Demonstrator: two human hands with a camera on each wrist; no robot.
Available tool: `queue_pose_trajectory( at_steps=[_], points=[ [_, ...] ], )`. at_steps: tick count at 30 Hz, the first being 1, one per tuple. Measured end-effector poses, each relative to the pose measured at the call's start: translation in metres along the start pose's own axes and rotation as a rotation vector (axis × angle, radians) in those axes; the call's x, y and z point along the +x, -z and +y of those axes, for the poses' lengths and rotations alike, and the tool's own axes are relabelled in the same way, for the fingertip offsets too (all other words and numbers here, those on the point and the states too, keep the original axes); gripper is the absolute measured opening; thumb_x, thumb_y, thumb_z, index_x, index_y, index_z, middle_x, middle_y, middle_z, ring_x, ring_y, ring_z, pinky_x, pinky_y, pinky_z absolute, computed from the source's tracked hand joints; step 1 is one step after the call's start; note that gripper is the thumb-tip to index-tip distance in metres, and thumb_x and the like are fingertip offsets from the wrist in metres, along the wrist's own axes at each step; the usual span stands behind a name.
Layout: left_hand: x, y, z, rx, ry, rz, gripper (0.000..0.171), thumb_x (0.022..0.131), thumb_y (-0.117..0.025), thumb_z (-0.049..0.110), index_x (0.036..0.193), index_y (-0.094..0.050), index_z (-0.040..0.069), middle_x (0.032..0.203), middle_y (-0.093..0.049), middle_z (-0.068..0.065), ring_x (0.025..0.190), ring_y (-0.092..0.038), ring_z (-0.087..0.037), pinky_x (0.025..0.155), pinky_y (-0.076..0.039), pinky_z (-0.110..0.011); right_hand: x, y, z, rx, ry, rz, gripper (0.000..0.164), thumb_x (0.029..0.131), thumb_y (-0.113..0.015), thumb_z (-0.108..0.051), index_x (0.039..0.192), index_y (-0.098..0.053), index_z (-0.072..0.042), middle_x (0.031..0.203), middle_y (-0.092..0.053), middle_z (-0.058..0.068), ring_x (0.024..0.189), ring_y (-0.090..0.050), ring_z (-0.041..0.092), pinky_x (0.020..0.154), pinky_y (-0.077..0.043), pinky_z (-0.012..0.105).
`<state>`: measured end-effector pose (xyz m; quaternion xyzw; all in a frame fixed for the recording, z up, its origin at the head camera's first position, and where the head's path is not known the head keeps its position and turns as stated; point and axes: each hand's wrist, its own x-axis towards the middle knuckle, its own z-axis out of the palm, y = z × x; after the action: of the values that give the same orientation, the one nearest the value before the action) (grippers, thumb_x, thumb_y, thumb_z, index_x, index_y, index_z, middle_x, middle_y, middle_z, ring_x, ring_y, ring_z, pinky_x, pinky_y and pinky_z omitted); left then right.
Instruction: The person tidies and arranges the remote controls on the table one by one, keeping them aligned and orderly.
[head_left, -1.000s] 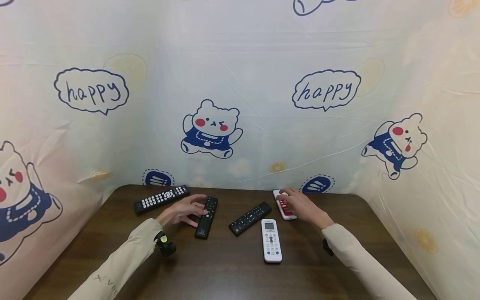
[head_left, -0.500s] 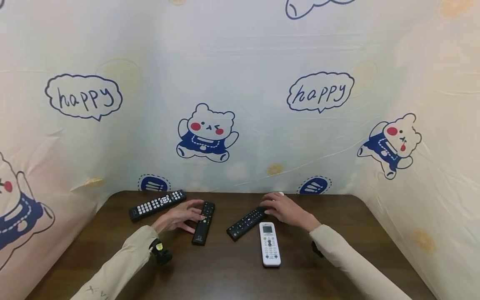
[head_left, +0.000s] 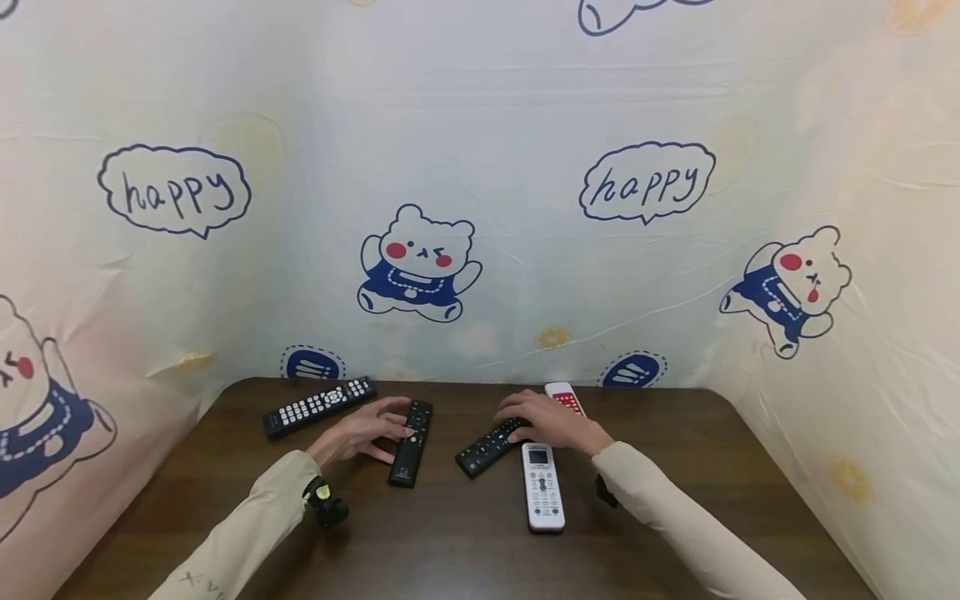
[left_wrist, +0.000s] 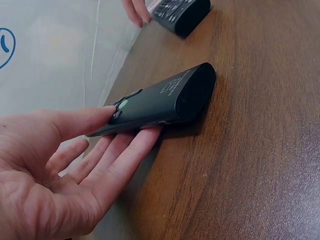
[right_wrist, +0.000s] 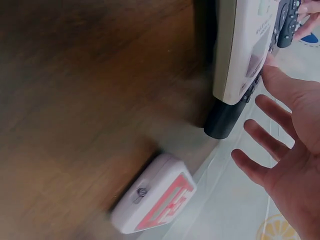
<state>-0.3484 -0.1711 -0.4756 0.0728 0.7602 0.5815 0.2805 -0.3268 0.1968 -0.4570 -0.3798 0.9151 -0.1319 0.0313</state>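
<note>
My left hand (head_left: pixel 360 432) holds a slim black remote control (head_left: pixel 402 468) by its side edge. In the left wrist view, the thumb lies on the buttons and the fingers reach under the edge of this remote (left_wrist: pixel 192 97). My right hand (head_left: pixel 551 418) is over the far end of a second black remote (head_left: pixel 482 455), which lies slanted on the table. Its fingers (right_wrist: pixel 275 142) are spread and loosely bent in the right wrist view, with the thumb beside the remotes. A white remote with a small screen (head_left: pixel 543 500) lies just in front of this hand.
A white remote with a red face (head_left: pixel 564 395) lies behind the right hand, partly hidden by it. Farther left, a black remote with white buttons (head_left: pixel 300 412) lies near the back edge of the brown table (head_left: pixel 450 558). A printed cloth (head_left: pixel 510 275) hangs around the table.
My right hand has left the red-faced remote and moved left over the middle black remote. The left hand stays at its remote. The head view has shifted slightly.
</note>
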Motion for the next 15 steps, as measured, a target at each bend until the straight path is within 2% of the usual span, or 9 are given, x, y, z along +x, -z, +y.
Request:
queue_pose_trajectory(
  at_steps=[8, 15],
  points=[
    [-0.003, 0.001, 0.000, -0.015, 0.015, 0.015, 0.076, 0.098, -0.069, 0.007, 0.163, -0.029, 0.008, 0.159, -0.036, -0.035, 0.122, -0.061, -0.040, 0.081, -0.066, -0.048, 0.012, -0.004, -0.006, -0.031, -0.039, -0.062, 0.034, 0.101, -0.070, -0.021, 0.135, -0.070, -0.016, 0.135, -0.069, 0.001, 0.124, -0.061, 0.019, 0.108, -0.053, 0.043],
    [-0.001, -0.001, -0.001, 0.002, 0.002, 0.013, 0.077, 0.098, -0.069, 0.008, 0.163, -0.029, 0.009, 0.158, -0.038, -0.035, 0.121, -0.061, -0.040, 0.080, -0.066, -0.048, 0.022, -0.003, -0.005, -0.080, -0.116, -0.049, 0.042, 0.098, -0.075, -0.022, 0.137, -0.067, -0.010, 0.121, -0.066, 0.007, 0.103, -0.059, 0.019, 0.093, -0.056, 0.042]
  ],
)
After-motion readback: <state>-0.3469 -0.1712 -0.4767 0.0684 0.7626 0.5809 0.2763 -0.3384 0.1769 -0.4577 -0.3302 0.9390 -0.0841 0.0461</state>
